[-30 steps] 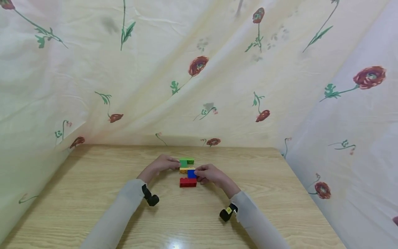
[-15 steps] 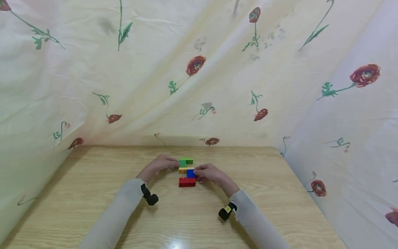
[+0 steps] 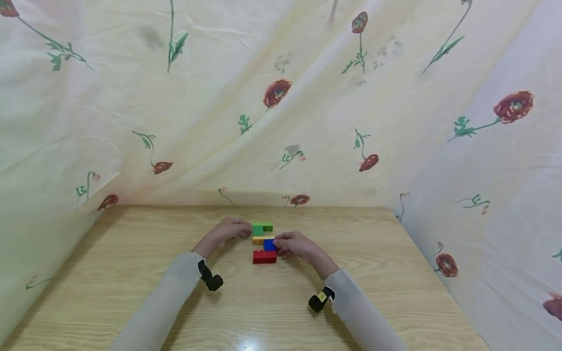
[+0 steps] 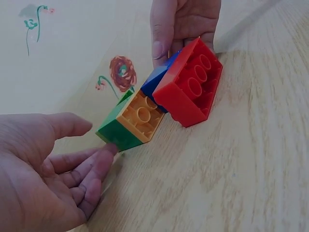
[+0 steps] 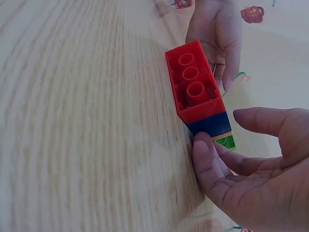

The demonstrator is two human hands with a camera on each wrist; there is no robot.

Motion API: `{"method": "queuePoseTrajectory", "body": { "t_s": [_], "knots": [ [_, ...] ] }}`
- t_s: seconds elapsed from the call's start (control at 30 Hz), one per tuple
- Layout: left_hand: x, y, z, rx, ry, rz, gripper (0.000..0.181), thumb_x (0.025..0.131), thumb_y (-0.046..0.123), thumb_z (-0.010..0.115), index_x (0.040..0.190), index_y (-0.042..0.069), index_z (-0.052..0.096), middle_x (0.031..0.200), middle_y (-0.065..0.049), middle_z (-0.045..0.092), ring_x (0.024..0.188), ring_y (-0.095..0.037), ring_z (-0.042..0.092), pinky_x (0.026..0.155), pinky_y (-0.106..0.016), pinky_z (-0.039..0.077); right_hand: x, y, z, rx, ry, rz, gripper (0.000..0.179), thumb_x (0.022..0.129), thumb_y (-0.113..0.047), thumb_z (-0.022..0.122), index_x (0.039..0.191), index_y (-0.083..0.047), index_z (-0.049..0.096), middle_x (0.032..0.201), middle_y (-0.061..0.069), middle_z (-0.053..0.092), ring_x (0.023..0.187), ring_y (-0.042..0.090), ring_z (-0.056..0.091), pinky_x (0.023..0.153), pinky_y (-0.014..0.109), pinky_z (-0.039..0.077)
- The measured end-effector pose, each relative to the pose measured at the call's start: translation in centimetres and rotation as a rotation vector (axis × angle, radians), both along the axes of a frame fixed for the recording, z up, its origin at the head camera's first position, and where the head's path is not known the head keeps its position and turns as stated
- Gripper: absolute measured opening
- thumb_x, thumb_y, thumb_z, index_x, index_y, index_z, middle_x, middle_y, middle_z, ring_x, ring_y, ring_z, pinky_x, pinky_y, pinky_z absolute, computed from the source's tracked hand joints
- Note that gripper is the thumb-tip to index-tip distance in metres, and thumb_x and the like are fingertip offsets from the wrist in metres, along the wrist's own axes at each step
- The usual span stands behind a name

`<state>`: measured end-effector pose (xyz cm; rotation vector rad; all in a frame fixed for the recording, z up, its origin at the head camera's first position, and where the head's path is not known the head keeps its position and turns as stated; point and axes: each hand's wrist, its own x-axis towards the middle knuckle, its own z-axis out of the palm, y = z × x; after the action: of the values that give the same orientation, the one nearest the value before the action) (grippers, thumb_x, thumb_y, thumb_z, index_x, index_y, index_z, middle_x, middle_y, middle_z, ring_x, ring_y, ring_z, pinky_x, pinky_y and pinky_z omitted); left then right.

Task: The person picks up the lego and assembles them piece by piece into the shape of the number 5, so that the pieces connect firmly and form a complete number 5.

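A row of toy building bricks lies on its side on the table, joined in a staggered line. From near to far it runs red brick, blue brick, yellow brick, green brick and light green brick. My left hand is at the green brick's left side; in the left wrist view a fingertip meets its lower edge, thumb apart. My right hand is at the blue brick's right side. In the right wrist view its fingertips touch the blue brick, while the thumb stands off it.
The wooden table carries the bricks and both forearms. Behind and beside it hangs a flower-printed cloth. A black wrist camera sits on the left sleeve, another on the right.
My left hand has eased slightly left, its fingers drawn back from the green brick's top. The right hand and the bricks stay in place.
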<state>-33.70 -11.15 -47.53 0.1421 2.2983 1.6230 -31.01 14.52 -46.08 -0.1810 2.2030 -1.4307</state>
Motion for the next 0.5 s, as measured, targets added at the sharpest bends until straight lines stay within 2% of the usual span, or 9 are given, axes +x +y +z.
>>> {"method": "queuePoseTrajectory", "body": {
  "t_s": [0.17,0.3,0.5],
  "knots": [
    [0.0,0.1,-0.2,0.054,0.009,0.018,0.043,0.102,0.026,0.059,0.135,-0.002,0.062,0.125,-0.019,0.071,0.114,-0.028,0.068,0.1,-0.04,0.052,0.3,0.2,0.2,-0.024,-0.006,-0.014,0.046,0.105,-0.019,0.057,0.14,0.01,0.052,0.118,0.018,0.068,0.092,0.018,0.066,0.083,0.033,0.059],
    [0.2,0.1,-0.1,0.083,0.006,0.043,0.045,0.102,0.024,0.058,0.14,-0.001,0.058,0.129,-0.019,0.069,0.118,-0.03,0.067,0.101,-0.042,0.052,0.6,0.3,0.4,-0.049,-0.002,-0.004,0.045,0.105,-0.016,0.056,0.14,0.011,0.05,0.115,0.018,0.068,0.092,0.018,0.067,0.084,0.034,0.059],
    [0.8,0.5,0.9,0.156,0.008,0.114,0.046,0.103,0.022,0.057,0.143,0.0,0.055,0.138,-0.022,0.061,0.126,-0.036,0.061,0.108,-0.049,0.048,0.5,0.7,1.1,-0.042,0.054,0.027,0.046,0.105,-0.015,0.055,0.142,0.011,0.048,0.116,0.023,0.069,0.098,0.027,0.07,0.088,0.041,0.059]
  ]
}}
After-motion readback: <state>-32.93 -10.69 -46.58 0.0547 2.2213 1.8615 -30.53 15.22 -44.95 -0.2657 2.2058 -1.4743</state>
